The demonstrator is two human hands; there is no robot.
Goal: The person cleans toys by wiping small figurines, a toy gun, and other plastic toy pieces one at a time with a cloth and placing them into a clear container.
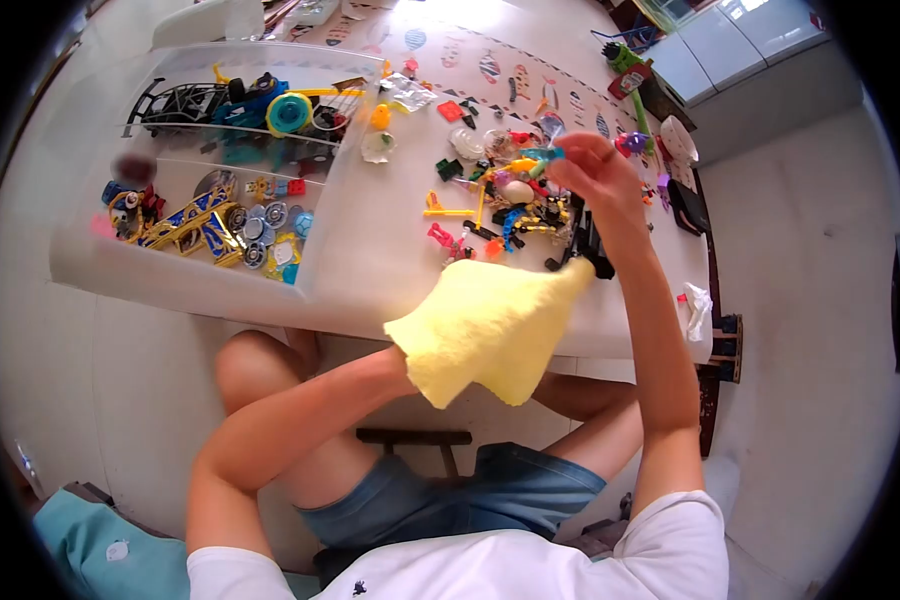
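Observation:
A yellow cloth [485,325] is draped over my left hand [398,368] in front of the table edge. The hand carries it, and its fingers are hidden underneath. My right hand [595,170] is raised over a pile of small toy parts, with a small translucent blue piece [543,154] pinched in its fingertips. Below that hand lie a white egg-shaped piece [518,192], a blue curved piece [513,228] and black parts [588,235]. A yellow frame-like piece [450,211] and a pink figure [447,240] lie to the left of them.
On the left of the table [355,290] stands a translucent divided bin [315,200] with toy vehicle parts and several discs. Crumpled foil [407,92] lies behind it. At the right edge are a black case [687,207], a white bowl [679,140] and a crumpled white wrapper [698,310].

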